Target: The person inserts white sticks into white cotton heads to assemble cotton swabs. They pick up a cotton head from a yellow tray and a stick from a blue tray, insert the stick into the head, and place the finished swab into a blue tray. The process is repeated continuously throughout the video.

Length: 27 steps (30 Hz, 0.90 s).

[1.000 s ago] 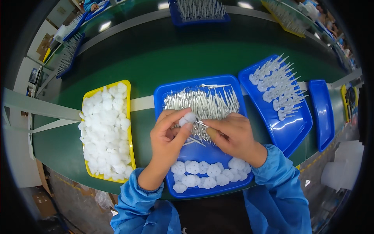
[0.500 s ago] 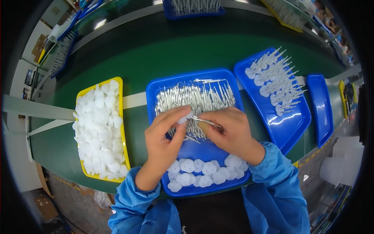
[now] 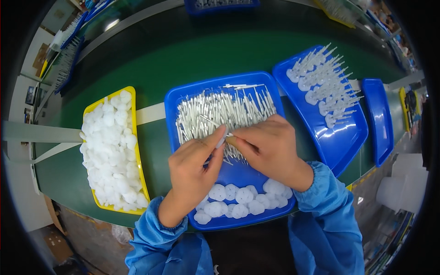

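Note:
My left hand [image 3: 195,160] pinches a small translucent white plastic disc [image 3: 222,138] between thumb and fingertips. Against its right side, my right hand [image 3: 270,149] grips a thin pale rod [image 3: 230,134], mostly covered by the fingers. Whether the rod passes through the disc is hidden. Both hands are closed and nearly touch above a blue tray [image 3: 224,175]. In the far part of this tray lies a dense heap of thin white and metallic rods [image 3: 208,107]. Along its near end sit several flat, round, scalloped white discs [image 3: 244,195].
At left, a yellow tray [image 3: 141,176] is heaped with white discs [image 3: 110,151]. A tilted blue tray [image 3: 337,149] at right carries discs with rods standing in them [image 3: 323,87]. Another blue tray [image 3: 380,121] lies beyond it. The green table [image 3: 151,68] runs behind.
The view has shifted slightly, so the trays sit a little higher. My right hand has turned; the rod's free end no longer shows beside its fingers. The disc now appears more edge-on.

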### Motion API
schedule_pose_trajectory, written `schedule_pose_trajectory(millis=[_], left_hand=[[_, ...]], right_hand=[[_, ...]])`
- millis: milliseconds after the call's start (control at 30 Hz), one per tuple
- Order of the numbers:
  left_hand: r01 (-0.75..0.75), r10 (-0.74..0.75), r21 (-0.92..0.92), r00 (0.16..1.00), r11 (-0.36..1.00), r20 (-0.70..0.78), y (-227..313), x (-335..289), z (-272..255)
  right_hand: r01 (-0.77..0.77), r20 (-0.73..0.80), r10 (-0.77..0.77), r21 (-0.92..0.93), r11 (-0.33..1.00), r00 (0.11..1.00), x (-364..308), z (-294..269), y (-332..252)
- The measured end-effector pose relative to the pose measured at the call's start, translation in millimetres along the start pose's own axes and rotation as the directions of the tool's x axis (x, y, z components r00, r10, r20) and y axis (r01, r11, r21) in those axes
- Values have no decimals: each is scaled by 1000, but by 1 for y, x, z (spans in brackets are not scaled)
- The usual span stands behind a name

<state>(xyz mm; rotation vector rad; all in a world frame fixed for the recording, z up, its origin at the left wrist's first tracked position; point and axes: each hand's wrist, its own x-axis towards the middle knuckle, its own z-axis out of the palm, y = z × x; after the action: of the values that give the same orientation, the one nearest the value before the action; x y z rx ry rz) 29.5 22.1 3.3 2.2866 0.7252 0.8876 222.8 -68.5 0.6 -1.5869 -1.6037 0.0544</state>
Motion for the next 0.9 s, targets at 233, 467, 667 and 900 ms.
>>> schedule_pose_trajectory(millis=[233, 467, 667, 900], left_hand=[[23, -27, -86, 999, 996, -45, 0, -4, 2], [78, -86, -207, 996, 975, -27, -2, -6, 1], [297, -291, -537, 952, 790, 99, -3, -4, -1], [154, -147, -428, 988, 891, 50, -4, 0, -8]], right_hand=[[157, -42, -159, -45, 987, 986, 5, 3, 5], [140, -17, -140, -4, 990, 990, 5, 0, 6], [133, 40, -130, -96, 986, 991, -4, -15, 1], [322, 106, -307, -199, 925, 946, -4, -25, -3]])
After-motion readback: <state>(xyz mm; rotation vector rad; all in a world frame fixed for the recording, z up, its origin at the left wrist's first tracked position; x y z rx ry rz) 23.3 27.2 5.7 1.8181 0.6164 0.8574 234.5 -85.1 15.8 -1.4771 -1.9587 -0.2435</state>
